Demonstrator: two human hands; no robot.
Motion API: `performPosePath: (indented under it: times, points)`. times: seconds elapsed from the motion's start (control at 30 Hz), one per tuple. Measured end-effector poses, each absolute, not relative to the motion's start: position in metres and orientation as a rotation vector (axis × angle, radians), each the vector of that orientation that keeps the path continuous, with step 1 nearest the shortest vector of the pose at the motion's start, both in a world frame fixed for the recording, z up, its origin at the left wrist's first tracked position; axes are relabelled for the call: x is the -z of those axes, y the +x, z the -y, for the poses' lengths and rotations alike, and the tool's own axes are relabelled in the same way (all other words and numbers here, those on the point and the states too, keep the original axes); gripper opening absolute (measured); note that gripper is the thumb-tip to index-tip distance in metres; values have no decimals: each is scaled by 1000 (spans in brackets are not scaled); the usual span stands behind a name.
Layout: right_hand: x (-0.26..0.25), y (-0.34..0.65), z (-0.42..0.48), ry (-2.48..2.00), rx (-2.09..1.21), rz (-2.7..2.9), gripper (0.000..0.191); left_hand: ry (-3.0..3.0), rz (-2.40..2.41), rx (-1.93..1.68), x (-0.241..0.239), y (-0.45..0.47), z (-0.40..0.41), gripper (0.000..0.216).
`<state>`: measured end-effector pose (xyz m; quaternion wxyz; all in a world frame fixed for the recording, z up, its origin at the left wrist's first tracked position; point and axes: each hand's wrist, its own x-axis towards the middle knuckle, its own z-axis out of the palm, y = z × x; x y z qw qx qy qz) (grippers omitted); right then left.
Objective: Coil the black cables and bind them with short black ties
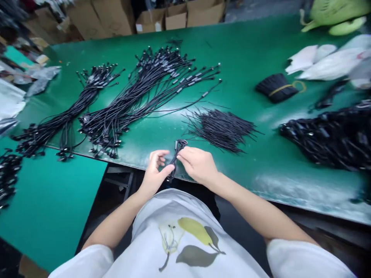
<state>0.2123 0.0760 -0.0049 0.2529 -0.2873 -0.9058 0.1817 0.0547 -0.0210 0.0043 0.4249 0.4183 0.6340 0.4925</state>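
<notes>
A folded black cable [175,159] is held upright between my hands at the table's front edge. My right hand [198,164] pinches it near its upper part from the right. On the other side my left hand [158,170] has its thumb pressed against the cable, with its fingers curled and partly raised. Just beyond my right hand lies a loose pile of short black ties [226,129]. Long black cables with small connectors [139,88] are spread to the left, and another bunch of cables [78,104] lies farther left.
A black bundle with a yellow band [275,88] sits at the right. Nearer the right edge is a heap of folded black cables [327,135]. White plastic bags [333,61] lie behind it. Cardboard boxes [150,20] stand past the far edge. A second green table [55,200] adjoins at left.
</notes>
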Motion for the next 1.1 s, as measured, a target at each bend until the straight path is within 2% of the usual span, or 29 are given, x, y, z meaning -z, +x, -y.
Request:
performPosePath:
  times: [0.07, 0.1, 0.17, 0.3, 0.37, 0.47, 0.63, 0.73, 0.83, 1.1]
  points:
    - [1, 211, -75, -829, -608, 2396, 29, 982, -1480, -1204, 4, 61, 22, 52]
    - [0, 211, -73, -844, -729, 2343, 29, 977, -1426, -1182, 9, 65, 22, 51]
    - [1, 209, -71, -867, -1117, 2156, 29, 1011, -1394, -1187, 15, 73, 20, 46]
    - [14, 211, -70, -891, -2128, 1598, 38, 950, -1417, -1342, 22, 86, 14, 37]
    - [22, 216, -70, -878, -2352, 1485, 45, 822, -1369, -1377, 22, 91, 13, 34]
    - [24, 232, -71, -924, -2123, 1721, 50, 596, -1320, -1338, 18, 93, 9, 35]
    - [14, 259, -69, -1053, -1346, 2071, 29, 402, -1291, -1392, 19, 94, -14, 28]
    - [12, 264, -62, -1066, -1222, 2099, 43, 373, -1291, -1362, 22, 111, -23, 26]
    - [14, 266, -57, -1092, -1167, 2143, 47, 421, -1308, -1273, 24, 131, -27, 34]
    - [39, 285, -58, -1297, -796, 2314, 39, 727, -1179, -1112, 31, 166, -21, 64]
